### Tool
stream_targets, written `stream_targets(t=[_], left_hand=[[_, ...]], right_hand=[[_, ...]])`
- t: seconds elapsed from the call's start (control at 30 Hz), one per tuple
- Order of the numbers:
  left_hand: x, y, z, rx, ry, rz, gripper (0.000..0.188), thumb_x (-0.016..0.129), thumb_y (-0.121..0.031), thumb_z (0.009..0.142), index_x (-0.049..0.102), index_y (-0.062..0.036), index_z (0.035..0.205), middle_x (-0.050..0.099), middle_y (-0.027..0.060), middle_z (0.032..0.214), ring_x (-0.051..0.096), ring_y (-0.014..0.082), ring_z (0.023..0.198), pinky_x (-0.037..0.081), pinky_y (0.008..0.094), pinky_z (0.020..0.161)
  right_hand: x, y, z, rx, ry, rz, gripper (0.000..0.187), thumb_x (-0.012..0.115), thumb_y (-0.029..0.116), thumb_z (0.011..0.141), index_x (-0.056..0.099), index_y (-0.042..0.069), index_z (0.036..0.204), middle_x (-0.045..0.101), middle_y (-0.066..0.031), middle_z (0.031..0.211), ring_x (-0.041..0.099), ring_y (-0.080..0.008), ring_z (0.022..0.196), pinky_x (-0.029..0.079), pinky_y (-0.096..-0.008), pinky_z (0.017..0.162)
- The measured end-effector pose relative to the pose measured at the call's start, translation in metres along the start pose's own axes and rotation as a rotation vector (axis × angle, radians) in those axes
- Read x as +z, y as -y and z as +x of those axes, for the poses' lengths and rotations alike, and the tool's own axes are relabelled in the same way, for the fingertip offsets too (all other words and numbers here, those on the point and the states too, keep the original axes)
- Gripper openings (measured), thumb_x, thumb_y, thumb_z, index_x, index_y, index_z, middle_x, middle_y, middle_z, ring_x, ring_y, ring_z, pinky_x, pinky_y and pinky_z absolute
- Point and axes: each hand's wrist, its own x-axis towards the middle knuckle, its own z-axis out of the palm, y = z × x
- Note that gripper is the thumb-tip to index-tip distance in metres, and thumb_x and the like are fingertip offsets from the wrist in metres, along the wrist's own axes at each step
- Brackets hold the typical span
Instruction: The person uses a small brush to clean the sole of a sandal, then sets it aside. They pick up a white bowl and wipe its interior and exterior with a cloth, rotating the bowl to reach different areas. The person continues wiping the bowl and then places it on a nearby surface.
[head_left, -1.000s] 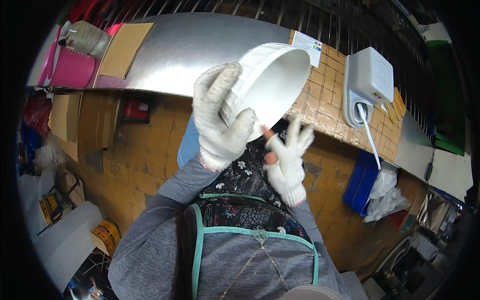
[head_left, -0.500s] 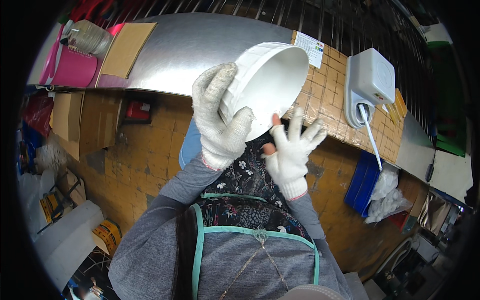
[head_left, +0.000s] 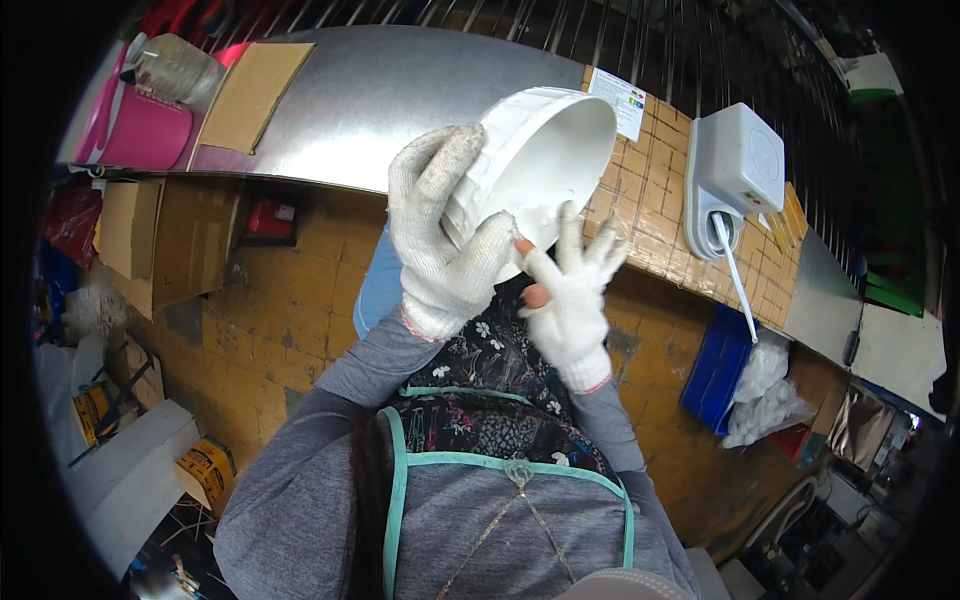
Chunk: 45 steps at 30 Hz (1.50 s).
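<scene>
A round white plastic bowl (head_left: 550, 165) is tilted on its side above the bench's front edge, its hollow turned toward the right. My left hand (head_left: 440, 235), in a white knit glove, grips its wall and rim from the left, with the thumb on the near side. My right hand (head_left: 570, 315) is gloved too, but the thumb and index tips are bare. Its fingers are spread at the bowl's near rim, and the index tip is close to my left thumb. Whether that tip touches the rim I cannot tell.
A metal bench (head_left: 370, 95) runs across the front, with flat cardboard (head_left: 255, 95), a pink bucket (head_left: 150, 130) and a clear jar (head_left: 178, 68) at left. A white appliance with a thin white stick (head_left: 738, 165) stands on taped cardboard (head_left: 650, 215) at right. Below is a blue crate (head_left: 715, 370).
My right hand has moved left and slightly up, bringing its index finger from the rim's lower right to beside my left thumb. My left hand keeps its grip; the bowl has barely shifted.
</scene>
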Motion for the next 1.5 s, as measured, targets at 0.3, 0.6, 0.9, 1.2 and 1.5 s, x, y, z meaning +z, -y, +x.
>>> stream_targets(t=[0.3, 0.6, 0.9, 1.2, 1.5], left_hand=[[0.001, 0.002, 0.004, -0.078, -0.035, -0.040, 0.067, 0.069, -0.009, 0.071, 0.055, 0.0011, 0.136, 0.051, 0.0186, 0.128, 0.053, 0.0318, 0.121, 0.046, 0.0435, 0.105], [-0.005, 0.005, 0.024, -0.184, 0.053, -0.116, 0.064, 0.070, -0.012, 0.072, 0.060, -0.0004, 0.134, 0.053, 0.0192, 0.124, 0.056, 0.0296, 0.116, 0.048, 0.0398, 0.102], [0.007, 0.003, 0.055, -0.233, 0.217, 0.006, 0.060, 0.063, -0.008, 0.072, 0.062, -0.0020, 0.132, 0.057, 0.0147, 0.123, 0.057, 0.0254, 0.119, 0.045, 0.0364, 0.107], [0.008, 0.015, 0.069, -0.263, 0.249, -0.037, 0.054, 0.067, -0.018, 0.076, 0.065, -0.0130, 0.129, 0.059, 0.0133, 0.119, 0.060, 0.0277, 0.115, 0.050, 0.0389, 0.101], [0.003, 0.017, 0.071, -0.336, 0.304, -0.090, 0.058, 0.062, -0.014, 0.075, 0.062, -0.0041, 0.132, 0.057, 0.0135, 0.125, 0.058, 0.0263, 0.120, 0.046, 0.0384, 0.106]], right_hand=[[-0.008, -0.011, 0.013, 0.029, -0.057, -0.331, 0.044, 0.066, 0.042, 0.088, 0.067, 0.024, 0.128, 0.032, -0.0198, 0.160, 0.012, -0.0656, 0.142, 0.000, -0.0794, 0.109], [-0.038, -0.047, 0.045, -0.372, -0.214, -0.174, 0.010, 0.070, 0.016, 0.080, 0.070, 0.012, 0.089, 0.065, -0.0050, 0.094, 0.059, -0.0247, 0.097, 0.045, -0.0416, 0.085], [-0.071, -0.015, 0.086, -0.690, 0.287, -0.477, 0.006, 0.063, 0.011, 0.080, 0.067, 0.011, 0.084, 0.063, -0.0043, 0.084, 0.061, -0.0234, 0.088, 0.047, -0.0381, 0.080], [-0.055, -0.025, 0.110, -0.742, 0.303, -0.283, 0.020, 0.066, 0.021, 0.082, 0.067, 0.003, 0.092, 0.065, -0.0140, 0.090, 0.062, -0.0297, 0.092, 0.052, -0.0454, 0.081], [-0.061, -0.042, 0.108, -0.143, 0.385, 0.322, 0.021, 0.056, 0.017, 0.093, 0.059, 0.001, 0.106, 0.061, -0.0123, 0.088, 0.060, -0.0248, 0.086, 0.051, -0.0353, 0.080]])
